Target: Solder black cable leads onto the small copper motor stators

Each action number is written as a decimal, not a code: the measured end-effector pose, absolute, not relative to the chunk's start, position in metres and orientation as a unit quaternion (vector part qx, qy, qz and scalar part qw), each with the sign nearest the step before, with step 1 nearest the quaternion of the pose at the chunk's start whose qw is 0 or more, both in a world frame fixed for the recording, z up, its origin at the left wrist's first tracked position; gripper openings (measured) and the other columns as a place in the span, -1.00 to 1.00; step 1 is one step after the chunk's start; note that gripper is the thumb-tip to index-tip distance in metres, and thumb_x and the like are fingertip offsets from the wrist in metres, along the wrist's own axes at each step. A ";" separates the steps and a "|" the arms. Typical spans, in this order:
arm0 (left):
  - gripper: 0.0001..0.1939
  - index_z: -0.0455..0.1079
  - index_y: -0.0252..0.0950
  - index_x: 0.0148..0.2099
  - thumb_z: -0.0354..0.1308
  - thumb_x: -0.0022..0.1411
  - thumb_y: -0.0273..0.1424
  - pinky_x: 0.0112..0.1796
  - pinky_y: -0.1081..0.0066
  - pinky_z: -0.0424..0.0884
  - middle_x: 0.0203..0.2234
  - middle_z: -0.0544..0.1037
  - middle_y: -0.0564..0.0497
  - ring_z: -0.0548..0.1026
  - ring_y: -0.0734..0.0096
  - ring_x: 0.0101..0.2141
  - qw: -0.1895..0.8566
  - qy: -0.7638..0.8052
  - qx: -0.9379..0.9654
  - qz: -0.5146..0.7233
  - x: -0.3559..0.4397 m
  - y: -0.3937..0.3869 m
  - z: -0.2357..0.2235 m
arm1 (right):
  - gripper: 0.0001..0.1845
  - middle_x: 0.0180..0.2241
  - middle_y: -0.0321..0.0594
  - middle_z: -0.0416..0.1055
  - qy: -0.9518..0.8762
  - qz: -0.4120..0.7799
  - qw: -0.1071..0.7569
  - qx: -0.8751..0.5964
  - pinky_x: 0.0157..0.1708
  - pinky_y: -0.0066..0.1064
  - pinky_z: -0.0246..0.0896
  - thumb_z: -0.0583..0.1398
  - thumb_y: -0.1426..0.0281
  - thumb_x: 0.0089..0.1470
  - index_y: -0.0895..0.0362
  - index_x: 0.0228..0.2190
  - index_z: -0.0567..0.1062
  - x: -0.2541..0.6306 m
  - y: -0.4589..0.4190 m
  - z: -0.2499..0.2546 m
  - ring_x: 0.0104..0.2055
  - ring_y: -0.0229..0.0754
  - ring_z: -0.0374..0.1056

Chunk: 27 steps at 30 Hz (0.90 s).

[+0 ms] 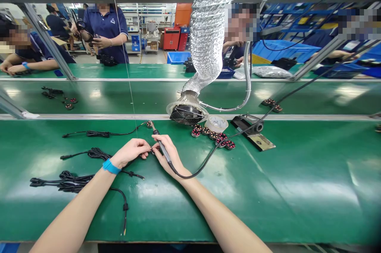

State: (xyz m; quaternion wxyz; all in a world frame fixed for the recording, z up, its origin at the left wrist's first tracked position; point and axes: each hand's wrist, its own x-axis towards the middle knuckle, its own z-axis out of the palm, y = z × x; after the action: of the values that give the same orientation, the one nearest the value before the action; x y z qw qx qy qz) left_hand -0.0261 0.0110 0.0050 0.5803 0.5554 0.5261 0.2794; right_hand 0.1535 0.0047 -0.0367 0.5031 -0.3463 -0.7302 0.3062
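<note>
Head view: right hand [166,153] grips slim soldering iron [160,145].

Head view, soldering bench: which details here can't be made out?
- Small part pinched under the left hand: head view, its fingers cover it; type unclear.
- Tip of the soldering iron in the right hand: too small to tell whether it touches anything.
- Round coil parts by the fume duct: too small for detail.
- Co-workers' hands behind: partly hidden by the frame posts.

Glossy green bench [268,189]; crinkled silvery foil duct [210,34]; matt black rubbery cables [74,179]; metal fan grille [186,114].
</note>
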 end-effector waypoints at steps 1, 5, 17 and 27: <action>-0.74 0.43 -0.35 -0.39 0.26 0.07 -0.23 -0.39 0.44 0.39 -0.54 0.49 0.04 0.42 0.49 -0.53 0.581 0.521 0.560 0.277 -0.026 0.010 0.007 | -0.54 -0.12 -0.21 0.26 -0.729 0.310 0.504 -0.345 -0.10 -0.38 0.39 0.11 0.59 0.12 0.02 0.04 0.35 0.153 0.005 -0.036 -0.32 -0.33 0.44; -0.71 0.40 -0.34 -0.37 0.20 0.12 -0.18 -0.57 0.53 0.20 -0.51 0.48 0.03 0.30 0.58 -0.60 0.574 0.520 0.577 0.259 -0.025 0.008 0.013 | -0.55 -0.11 -0.21 0.26 -0.722 0.319 0.509 -0.343 -0.14 -0.40 0.39 0.10 0.60 0.10 0.03 0.01 0.36 0.151 0.004 -0.034 -0.35 -0.36 0.43; -0.75 0.44 -0.34 -0.40 0.17 0.09 -0.22 -0.55 0.52 0.18 -0.51 0.45 0.04 0.28 0.56 -0.57 0.538 0.534 0.600 0.257 -0.025 0.008 0.012 | -0.54 -0.15 -0.24 0.26 -0.714 0.332 0.515 -0.338 -0.22 -0.43 0.40 0.11 0.59 0.03 0.05 -0.02 0.37 0.149 0.005 -0.030 -0.38 -0.37 0.42; -0.75 0.44 -0.33 -0.39 0.17 0.12 -0.22 -0.55 0.51 0.16 -0.63 0.34 0.11 0.27 0.52 -0.57 0.504 0.531 0.632 0.255 -0.022 0.003 0.018 | -0.52 -0.21 -0.28 0.29 -0.706 0.350 0.511 -0.345 -0.27 -0.47 0.37 0.11 0.59 -0.03 0.05 -0.04 0.38 0.148 0.006 -0.025 -0.41 -0.37 0.34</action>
State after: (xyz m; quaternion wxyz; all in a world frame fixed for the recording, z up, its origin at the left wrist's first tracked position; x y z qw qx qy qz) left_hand -0.0222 0.0028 0.0183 0.5039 0.6316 0.5313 0.2548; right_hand 0.1482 0.0064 -0.0249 0.5106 -0.3449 -0.7057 0.3499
